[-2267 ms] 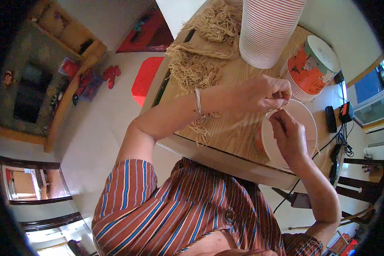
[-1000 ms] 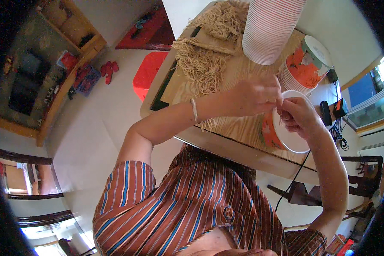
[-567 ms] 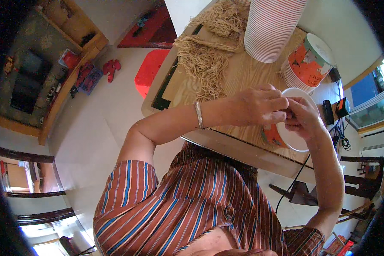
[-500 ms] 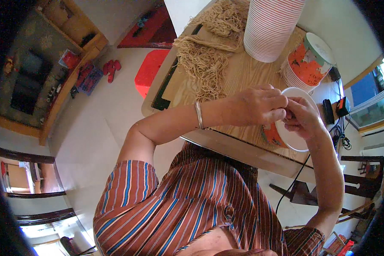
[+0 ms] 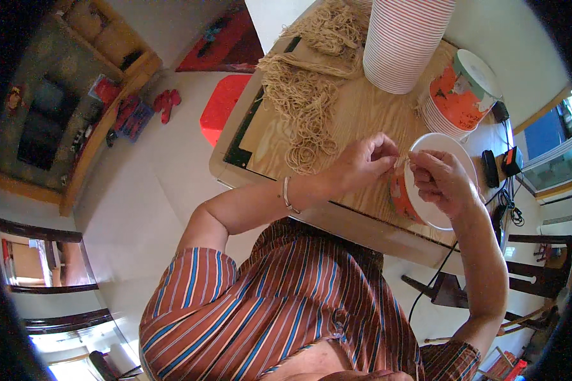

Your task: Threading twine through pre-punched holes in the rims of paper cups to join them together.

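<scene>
My left hand (image 5: 365,166), with a silver bangle on its wrist, is raised over the table with thumb and fingers bent together. Facing it, my right hand (image 5: 443,180) is closed in a pinch. A small pale tan bit shows between the two hands' fingertips, too small to name surely. Behind and below my right hand is a paper bucket (image 5: 459,146), white inside and orange outside, its mouth turned toward me. Left of my hands, tangled tan cord (image 5: 299,95) lies in loose heaps on the wooden table (image 5: 362,117).
A tall stack of white paper buckets (image 5: 405,47) stands at the back. Beside it is a shorter stack of orange printed buckets (image 5: 457,95). Black adapters and cables (image 5: 510,159) lie along the right edge. A red stool (image 5: 222,105) stands at the table's left.
My hands have moved apart from being pressed together. The left has shifted left and down, uncovering more of the bucket's mouth. The right remains before the bucket.
</scene>
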Demonstrator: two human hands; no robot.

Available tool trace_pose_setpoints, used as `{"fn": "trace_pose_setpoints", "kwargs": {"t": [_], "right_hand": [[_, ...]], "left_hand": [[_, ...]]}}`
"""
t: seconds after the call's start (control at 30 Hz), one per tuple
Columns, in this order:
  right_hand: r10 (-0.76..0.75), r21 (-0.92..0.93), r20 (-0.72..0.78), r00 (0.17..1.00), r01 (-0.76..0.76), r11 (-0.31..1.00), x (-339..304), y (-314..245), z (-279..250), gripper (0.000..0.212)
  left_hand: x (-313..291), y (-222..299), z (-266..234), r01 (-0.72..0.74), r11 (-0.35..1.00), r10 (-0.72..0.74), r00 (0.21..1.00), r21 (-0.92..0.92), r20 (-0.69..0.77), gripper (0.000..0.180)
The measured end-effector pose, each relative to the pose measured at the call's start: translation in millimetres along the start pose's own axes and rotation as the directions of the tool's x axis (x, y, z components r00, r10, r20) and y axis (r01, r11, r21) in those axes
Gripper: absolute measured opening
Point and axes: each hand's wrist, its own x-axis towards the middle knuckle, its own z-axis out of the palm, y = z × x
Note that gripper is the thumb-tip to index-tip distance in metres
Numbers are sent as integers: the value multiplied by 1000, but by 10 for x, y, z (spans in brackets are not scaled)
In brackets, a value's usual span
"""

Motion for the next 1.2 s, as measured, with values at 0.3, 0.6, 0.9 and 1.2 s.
{"fn": "trace_pose_setpoints", "kwargs": {"t": [0.3,0.6,0.9,1.2], "right_hand": [[-72,-20,-68,995,71,997,-39,12,61,23],[-125,-45,-103,987,121,992,-33,38,38,25],[-251,-238,-151,956,211,948,-47,77,12,22],[-311,-392,-156,937,230,891,-60,94,-13,15]], "left_hand": [[-170,243,81,151,988,-150,987,-36,53,43],[-96,239,74,57,996,-67,983,63,170,26],[-128,119,11,-70,994,70,998,90,0,10],[-24,382,7,-305,881,351,934,362,-67,5]]}}
